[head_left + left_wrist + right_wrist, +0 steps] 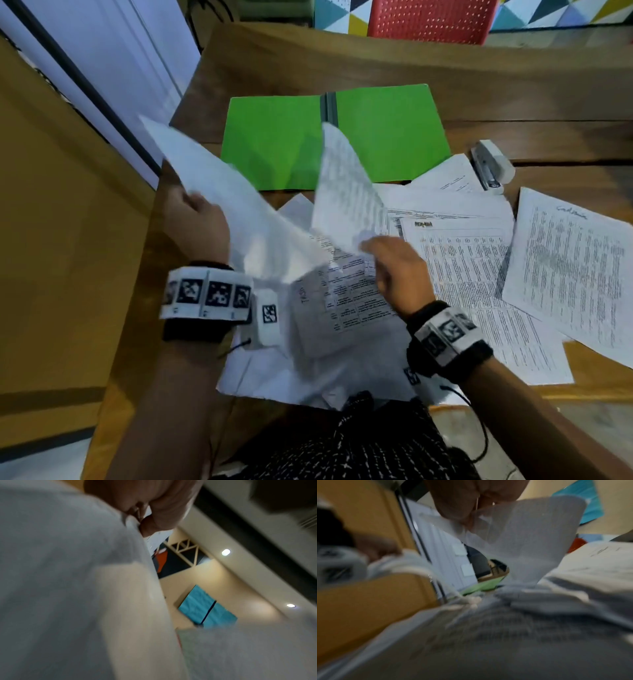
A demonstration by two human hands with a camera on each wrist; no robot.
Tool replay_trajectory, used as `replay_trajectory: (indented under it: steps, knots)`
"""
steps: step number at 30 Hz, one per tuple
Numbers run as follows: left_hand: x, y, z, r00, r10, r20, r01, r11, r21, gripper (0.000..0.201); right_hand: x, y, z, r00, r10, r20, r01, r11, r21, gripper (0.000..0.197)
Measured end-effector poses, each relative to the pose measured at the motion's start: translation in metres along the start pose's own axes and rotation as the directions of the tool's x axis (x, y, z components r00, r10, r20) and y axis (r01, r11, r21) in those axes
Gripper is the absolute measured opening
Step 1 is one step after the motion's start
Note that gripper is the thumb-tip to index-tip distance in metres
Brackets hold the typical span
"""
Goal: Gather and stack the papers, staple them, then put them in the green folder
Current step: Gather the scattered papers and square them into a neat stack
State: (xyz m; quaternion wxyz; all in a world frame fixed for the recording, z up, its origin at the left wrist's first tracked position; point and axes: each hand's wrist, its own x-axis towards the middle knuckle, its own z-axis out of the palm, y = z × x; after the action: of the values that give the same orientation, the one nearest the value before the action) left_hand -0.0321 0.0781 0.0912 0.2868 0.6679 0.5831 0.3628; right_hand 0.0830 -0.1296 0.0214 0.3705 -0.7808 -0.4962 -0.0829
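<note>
My left hand [198, 222] grips a white sheet [219, 185] by its edge and holds it tilted above the table's left side; the left wrist view shows the fingers [154, 513] curled on that paper [68, 574]. My right hand [394, 263] pinches the lower corner of a printed sheet [346, 192] that stands curled upward; the right wrist view shows the same sheet [522, 534] between fingers [462, 500]. Several more printed papers [472, 274] lie scattered on the table. The green folder [387, 137] lies open beyond them. A white stapler [489, 166] rests at the folder's right.
The wooden table [513, 85] has its left edge close by my left hand. A red perforated chair [431, 20] stands behind the far edge. One loose sheet [572, 270] lies at the far right, and some papers [291, 377] overhang the near edge.
</note>
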Motion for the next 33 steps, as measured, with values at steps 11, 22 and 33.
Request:
replay_trajectory:
  steps: [11, 22, 33]
  knots:
    - [-0.024, 0.046, 0.054, 0.833, 0.24, 0.499, -0.363, 0.917, 0.165, 0.022, -0.019, -0.001, 0.026, 0.768, 0.19, 0.611, -0.28, 0.959, 0.053, 0.023]
    - [-0.063, -0.043, 0.097, 0.72, -0.258, 0.644, 0.162, 0.965, 0.206, 0.053, 0.011, 0.027, 0.028, 0.515, 0.809, 0.282, -0.846, 0.532, 0.018, 0.086]
    - [-0.063, -0.043, 0.09, 0.88, -0.318, 0.354, 0.309, 0.947, 0.084, 0.064, 0.039, 0.02, -0.004, 0.722, 0.675, 0.154, -0.683, 0.73, 0.001, 0.022]
